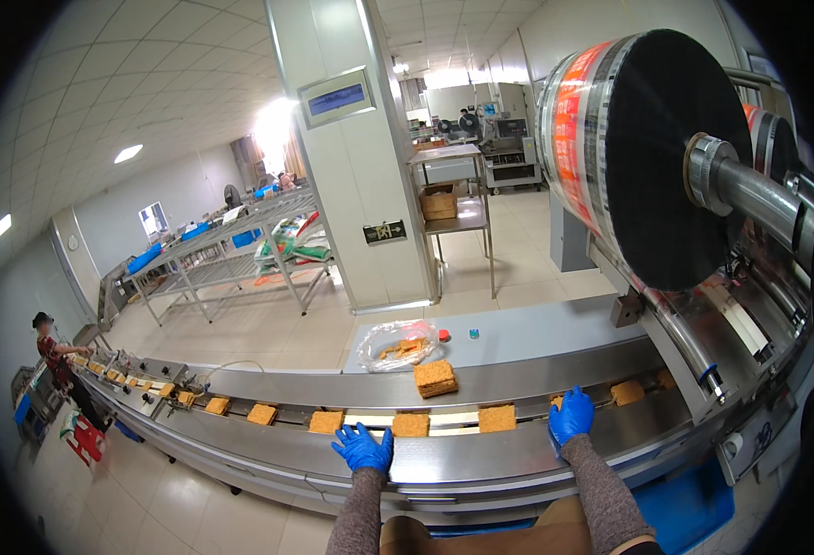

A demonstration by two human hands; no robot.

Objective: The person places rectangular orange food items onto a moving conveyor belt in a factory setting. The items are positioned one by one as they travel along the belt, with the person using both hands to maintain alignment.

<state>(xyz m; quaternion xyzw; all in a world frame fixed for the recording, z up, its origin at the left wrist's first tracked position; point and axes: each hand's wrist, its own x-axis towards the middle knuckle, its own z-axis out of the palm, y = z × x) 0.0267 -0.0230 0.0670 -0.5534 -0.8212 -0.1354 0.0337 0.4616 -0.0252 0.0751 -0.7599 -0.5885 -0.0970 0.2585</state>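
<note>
Both my hands wear blue gloves at a steel conveyor. My left hand rests with its fingers spread on the near steel edge, just below a square golden-brown biscuit or cracker portion. My right hand lies over the channel, its fingers on or over another portion that it mostly covers; whether it grips it is hidden. Between the hands, more portions sit spaced in the channel. A taller stack stands on the far steel ledge. Another portion lies right of my right hand.
Beyond the ledge, a clear plastic bag with broken pieces lies by a red cap. A large printed film roll overhangs the right end. A blue bin stands below right. A person stands at the conveyor's far left end.
</note>
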